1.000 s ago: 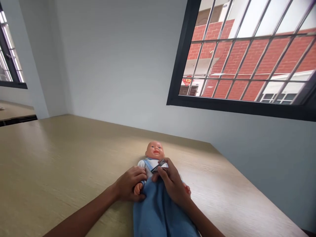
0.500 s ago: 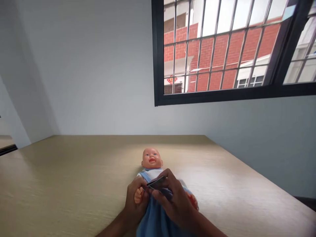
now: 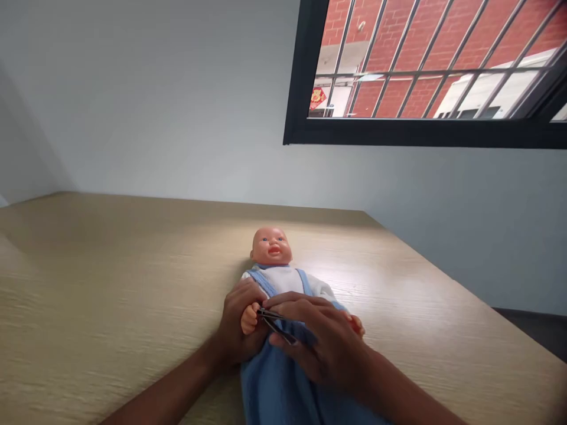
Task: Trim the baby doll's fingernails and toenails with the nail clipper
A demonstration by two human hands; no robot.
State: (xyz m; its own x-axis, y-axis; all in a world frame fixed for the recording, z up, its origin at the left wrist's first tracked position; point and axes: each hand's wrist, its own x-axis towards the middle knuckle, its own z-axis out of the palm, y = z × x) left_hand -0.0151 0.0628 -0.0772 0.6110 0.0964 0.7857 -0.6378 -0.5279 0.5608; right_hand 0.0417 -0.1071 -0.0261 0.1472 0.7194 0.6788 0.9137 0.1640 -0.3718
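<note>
A baby doll (image 3: 274, 273) in a white shirt and blue overalls lies face up on the wooden table (image 3: 110, 277), its head pointing away from me. My left hand (image 3: 234, 330) is wrapped round the doll's small hand at its side. My right hand (image 3: 323, 345) rests over the doll's middle and pinches a small metal nail clipper (image 3: 270, 317), whose tip sits at the doll's fingers. The blue overalls (image 3: 283, 386) run down towards me.
A grey wall stands behind the table. A black-framed barred window (image 3: 425, 77) is at the upper right, with a red brick building outside. The table's right edge drops to a dark floor (image 3: 535, 330).
My right hand has brought the nail clipper down from the doll's chest to the doll's hand, which my left hand grips. The view has tilted and shifted.
</note>
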